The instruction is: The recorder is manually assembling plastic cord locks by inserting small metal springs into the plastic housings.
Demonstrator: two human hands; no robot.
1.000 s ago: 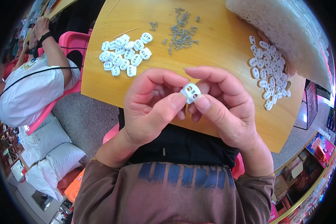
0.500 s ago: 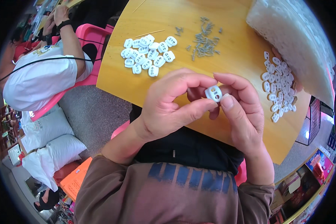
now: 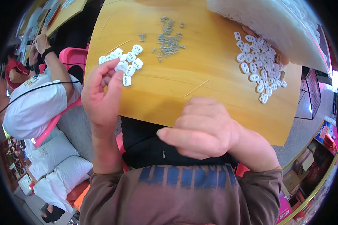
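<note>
At the left pile of white plastic cord locks (image 3: 138, 64), my left hand (image 3: 103, 88) pinches one white cord lock (image 3: 121, 66) between thumb and fingertips. It is held over or against the pile; contact with the pieces below is hard to tell. My right hand (image 3: 204, 129) is above the table's near edge, back upward, fingers curled under and thumb pointing left. Whatever it may hold is hidden. A thin wooden stick (image 3: 196, 88) lies on the table beyond it. Farther off lies a scatter of small metal springs (image 3: 169, 41).
A larger heap of white oval pieces (image 3: 257, 62) lies on the right, beside a big clear plastic bag (image 3: 266, 22). Two more thin sticks lie at the table's (image 3: 157, 105) far left. Another person (image 3: 45, 101) sits at left on a pink chair; white sacks (image 3: 69, 168) rest below.
My hands have parted: the left moved left to the pile with a cord lock, the right turned over with fingers curled. The view has shifted right. A stick now shows mid-table.
</note>
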